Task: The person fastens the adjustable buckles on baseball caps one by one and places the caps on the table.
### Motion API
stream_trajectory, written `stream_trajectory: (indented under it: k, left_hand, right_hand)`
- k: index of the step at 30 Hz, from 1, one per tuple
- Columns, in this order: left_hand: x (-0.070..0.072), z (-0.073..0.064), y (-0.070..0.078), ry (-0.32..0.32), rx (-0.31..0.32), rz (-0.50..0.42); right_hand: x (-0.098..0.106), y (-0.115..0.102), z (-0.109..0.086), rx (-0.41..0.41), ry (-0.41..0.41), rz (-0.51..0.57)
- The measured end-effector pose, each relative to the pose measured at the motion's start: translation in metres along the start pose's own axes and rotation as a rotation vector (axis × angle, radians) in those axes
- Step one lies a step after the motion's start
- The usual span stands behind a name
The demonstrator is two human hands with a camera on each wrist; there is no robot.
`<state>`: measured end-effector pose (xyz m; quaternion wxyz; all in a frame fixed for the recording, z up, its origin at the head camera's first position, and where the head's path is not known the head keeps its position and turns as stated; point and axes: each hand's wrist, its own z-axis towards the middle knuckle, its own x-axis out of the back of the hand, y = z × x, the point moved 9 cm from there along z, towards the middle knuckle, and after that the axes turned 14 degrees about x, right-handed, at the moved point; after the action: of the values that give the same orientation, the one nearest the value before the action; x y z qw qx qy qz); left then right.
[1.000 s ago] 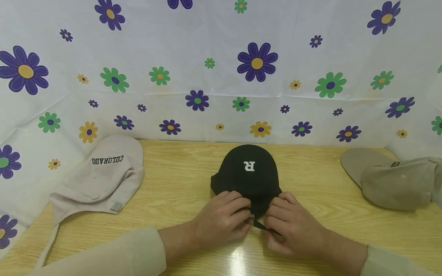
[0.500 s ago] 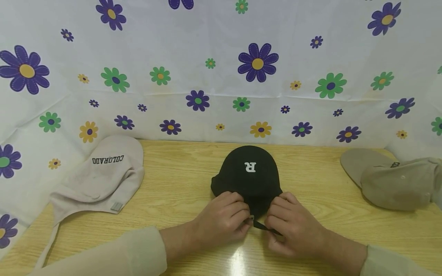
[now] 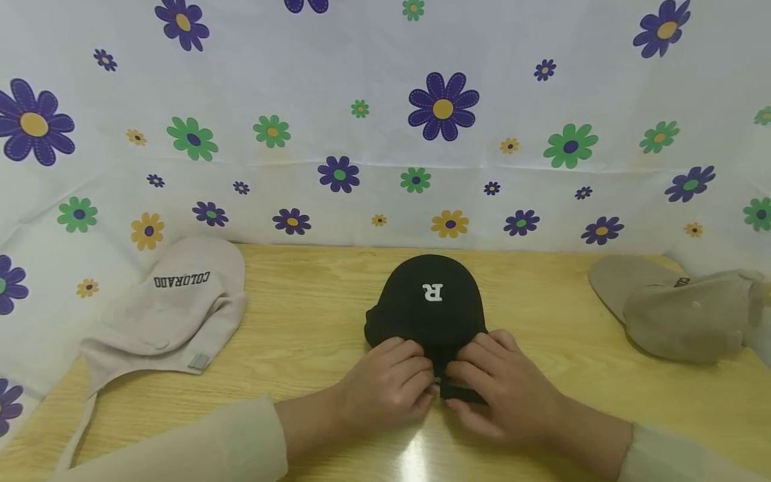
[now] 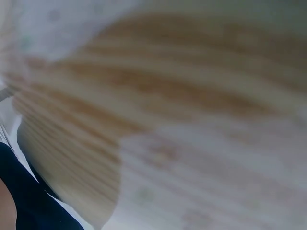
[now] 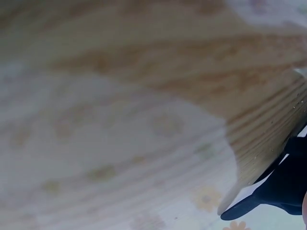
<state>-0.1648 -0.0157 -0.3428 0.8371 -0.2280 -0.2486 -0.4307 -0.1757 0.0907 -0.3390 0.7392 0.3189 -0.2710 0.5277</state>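
Note:
A black baseball cap (image 3: 415,318) with a white letter R sits mid-table in the head view, its adjustable back strap (image 3: 462,393) toward the person. My left hand (image 3: 388,380) holds the left part of the strap beside a small buckle (image 3: 438,380), fingers curled. From the other side my right hand (image 3: 506,388) pinches the strap between thumb and fingers, close to the left fingertips. Parts of the strap are hidden behind the fingers. In the left wrist view, dark cloth (image 4: 29,201) shows at the lower corner; in the right wrist view, a dark strip (image 5: 280,191) does.
A pale cap (image 3: 175,301) marked COLORADO lies at the left, its strap trailing toward the front. At the right rests a khaki cap (image 3: 687,318). A flower-print sheet (image 3: 373,140) hangs behind the wooden table (image 3: 307,301).
My right hand has shifted slightly left, its fingertips closer to my left hand, and the strap between them looks broader. My left hand has hardly moved. The head view has turned slightly.

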Motion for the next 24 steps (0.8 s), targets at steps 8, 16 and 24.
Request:
stream_trajectory:
  k: [8,16,24]
  left_hand:
    - [0.005,0.001,0.005,0.028,-0.041,-0.024]
    - [0.006,-0.001,0.009,0.043,-0.076,-0.035]
    - [0.007,-0.001,0.011,0.068,-0.104,-0.021]
  right_hand:
    - [-0.006,-0.001,0.000,0.011,-0.051,-0.052]
    - [-0.009,-0.004,-0.001,0.019,-0.068,-0.016]
    - [-0.009,-0.008,0.000,0.050,-0.072,-0.014]
